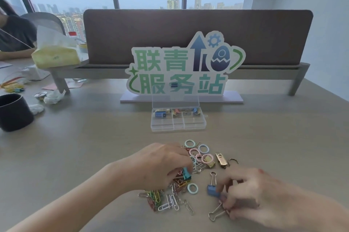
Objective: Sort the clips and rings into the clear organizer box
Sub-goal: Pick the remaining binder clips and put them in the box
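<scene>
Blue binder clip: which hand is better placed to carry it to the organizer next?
Right. The right hand already pinches the blue binder clip, while the left hand is busy at a teal clip in the pile. The organizer box stands open ahead.

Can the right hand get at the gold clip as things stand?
Probably yes. The gold clip lies bare on the table, just ahead of the right hand, with nothing over it. But that hand already pinches a blue binder clip, so it would likely have to drop it first.
</scene>
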